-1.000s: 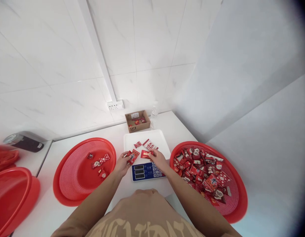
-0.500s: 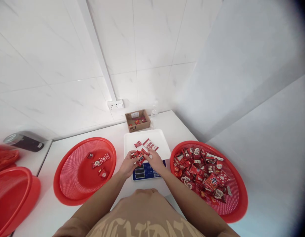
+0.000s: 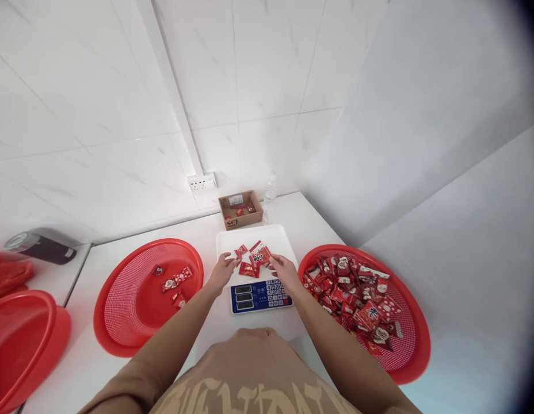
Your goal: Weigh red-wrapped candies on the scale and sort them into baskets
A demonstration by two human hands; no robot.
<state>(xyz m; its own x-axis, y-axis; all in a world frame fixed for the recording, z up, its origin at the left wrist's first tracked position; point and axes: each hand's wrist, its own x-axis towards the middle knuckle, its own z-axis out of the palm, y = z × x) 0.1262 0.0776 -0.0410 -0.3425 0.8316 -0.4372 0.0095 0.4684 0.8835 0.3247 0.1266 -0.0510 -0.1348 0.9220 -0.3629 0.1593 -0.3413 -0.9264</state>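
Note:
On the white weighing pan of a digital scale lie several small red wrapped packets. My right hand pinches the right edge of a red packet with dark lettering, which covers part of a red-and-white packet. My left hand is over the pan's left side, its fingers apart and nothing held in them. Nearest to its fingertips are a small red packet and a darker red packet.
To the right, a red mesh basket holds many red packets. A second red basket at left has a few. Behind the scale stand a cardboard box and a clear bottle. Further left are another red basket and a dark cylinder.
My hands have moved apart. The packets held between them now rest on the pan, except the one my right hand pinches. My left hand has let go. More of the scale's keypad shows.

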